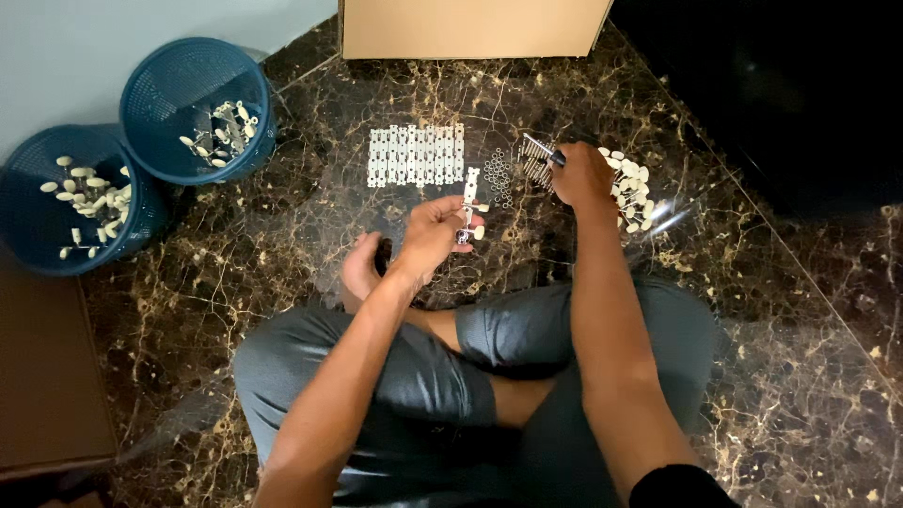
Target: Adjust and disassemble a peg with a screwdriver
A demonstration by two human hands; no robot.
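I sit cross-legged on a dark marble floor (800, 310). My left hand (433, 235) holds a small white bracket with an oval cream pad (469, 209) upright in its fingertips. My right hand (583, 176) reaches forward onto a pile of oval cream pads (636, 193), its fingers curled beside a bundle of thin metal pins (533, 160). Whether it grips anything is hidden. Between the hands lies a cluster of small metal rings (499, 176). A neat row of white brackets (416, 155) is laid out ahead of me.
Two dark blue mesh baskets (155, 89) (28, 235) stand at the left, each holding several finished cream-and-white pieces. A cardboard box (470, 28) stands at the far edge. A brown board (47, 376) lies at the left. A white wall rises behind the baskets.
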